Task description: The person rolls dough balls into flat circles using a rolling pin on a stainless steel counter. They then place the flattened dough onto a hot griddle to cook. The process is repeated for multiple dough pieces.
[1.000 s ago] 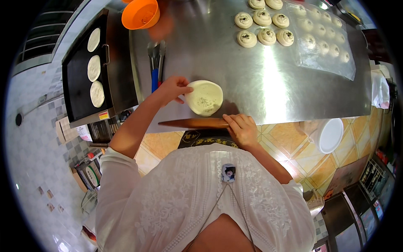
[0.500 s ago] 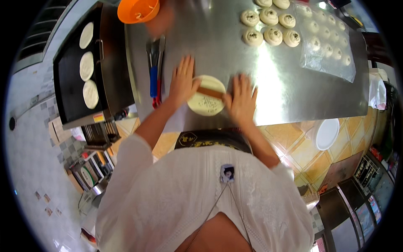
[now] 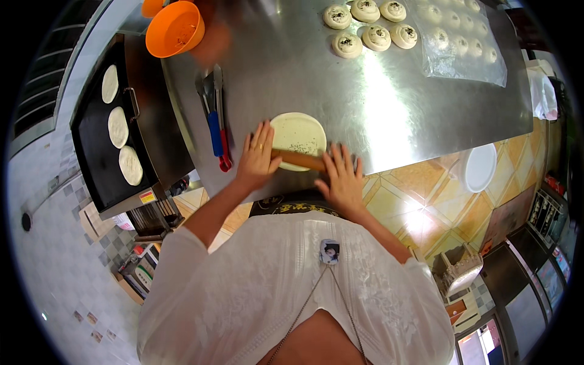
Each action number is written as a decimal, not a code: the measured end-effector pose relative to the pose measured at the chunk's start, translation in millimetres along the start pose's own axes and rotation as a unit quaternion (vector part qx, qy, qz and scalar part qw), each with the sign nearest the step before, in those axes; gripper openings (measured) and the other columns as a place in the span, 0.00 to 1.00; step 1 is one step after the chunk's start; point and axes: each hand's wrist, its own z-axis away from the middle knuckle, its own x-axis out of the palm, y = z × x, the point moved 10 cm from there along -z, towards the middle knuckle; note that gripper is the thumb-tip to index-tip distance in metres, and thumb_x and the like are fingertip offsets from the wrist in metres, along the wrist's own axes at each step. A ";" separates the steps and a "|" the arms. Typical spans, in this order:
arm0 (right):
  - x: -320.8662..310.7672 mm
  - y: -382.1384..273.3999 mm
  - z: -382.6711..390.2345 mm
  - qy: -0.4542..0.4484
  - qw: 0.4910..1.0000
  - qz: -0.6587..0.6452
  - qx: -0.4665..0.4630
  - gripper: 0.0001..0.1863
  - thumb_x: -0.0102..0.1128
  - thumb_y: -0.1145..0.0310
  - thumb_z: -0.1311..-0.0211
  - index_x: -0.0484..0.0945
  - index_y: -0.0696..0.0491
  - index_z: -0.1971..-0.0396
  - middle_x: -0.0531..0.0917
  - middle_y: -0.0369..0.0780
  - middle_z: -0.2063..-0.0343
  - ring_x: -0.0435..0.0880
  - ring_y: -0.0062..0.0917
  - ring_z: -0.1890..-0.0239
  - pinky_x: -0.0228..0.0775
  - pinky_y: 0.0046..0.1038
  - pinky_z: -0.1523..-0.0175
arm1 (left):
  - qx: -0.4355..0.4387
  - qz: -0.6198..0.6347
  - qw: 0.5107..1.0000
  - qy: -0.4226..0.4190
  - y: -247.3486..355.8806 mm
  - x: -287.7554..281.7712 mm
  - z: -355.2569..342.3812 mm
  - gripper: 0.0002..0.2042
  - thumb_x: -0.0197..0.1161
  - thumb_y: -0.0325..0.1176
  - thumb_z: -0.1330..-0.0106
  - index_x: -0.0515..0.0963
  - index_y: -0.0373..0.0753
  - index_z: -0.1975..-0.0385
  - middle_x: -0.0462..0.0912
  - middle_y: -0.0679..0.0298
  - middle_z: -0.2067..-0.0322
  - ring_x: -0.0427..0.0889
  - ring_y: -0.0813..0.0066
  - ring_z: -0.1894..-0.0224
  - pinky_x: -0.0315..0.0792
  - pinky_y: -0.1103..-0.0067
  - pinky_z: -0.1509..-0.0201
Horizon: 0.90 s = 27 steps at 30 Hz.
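A round, flat sheet of pale dough (image 3: 298, 131), flecked with dark seeds, lies on the metal table near its front edge. Across its near part rests a brown wooden rolling pin (image 3: 299, 160). My left hand (image 3: 258, 158) lies on the pin's left end with its fingers stretched forward. At the other end, my right hand (image 3: 342, 181) presses on the pin, fingers straight and slightly apart. Both palms stay flat over the pin and do not wrap round it, and they cover its ends.
Blue-handled tongs (image 3: 214, 125) and red-handled tongs (image 3: 224, 146) lie left of the dough. Beyond stands an orange bowl (image 3: 159, 35). Flat dough rounds (image 3: 118, 128) sit on a black griddle (image 3: 91, 137) at left. Several coiled dough pieces (image 3: 376, 38) and a plastic sheet (image 3: 465, 68) occupy the far right.
Both hands have rolled the pin from the dough's middle to its near edge. The dough's far part now shows uncovered. The whole view has shifted a little.
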 end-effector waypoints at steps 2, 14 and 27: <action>-2.7 4.4 0.1 0.024 0.999 0.031 0.007 0.38 0.56 0.45 0.35 0.63 0.49 0.30 0.56 0.44 0.26 0.49 0.42 0.23 0.42 0.61 0.28 | -0.012 -0.023 0.999 -0.034 1.6 5.3 14.1 0.41 0.60 0.45 0.36 0.51 0.30 0.28 0.49 0.46 0.26 0.48 0.50 0.23 0.47 0.50 0.26; 0.4 -6.8 -3.3 0.005 0.999 -0.008 -0.040 0.41 0.60 0.45 0.38 0.60 0.47 0.29 0.56 0.44 0.26 0.49 0.42 0.23 0.42 0.62 0.28 | 0.040 -0.001 0.999 -0.006 -2.8 -7.7 18.8 0.39 0.61 0.44 0.36 0.55 0.30 0.29 0.53 0.46 0.27 0.50 0.49 0.24 0.48 0.54 0.25; -9.2 -12.2 -7.8 0.101 0.992 -0.012 -0.072 0.27 0.59 0.64 0.39 0.72 0.54 0.39 0.71 0.46 0.38 0.70 0.42 0.37 0.62 0.46 0.37 | 0.023 -0.035 0.996 -0.083 -14.9 8.6 18.5 0.40 0.60 0.48 0.36 0.55 0.32 0.28 0.51 0.50 0.26 0.47 0.51 0.23 0.48 0.54 0.25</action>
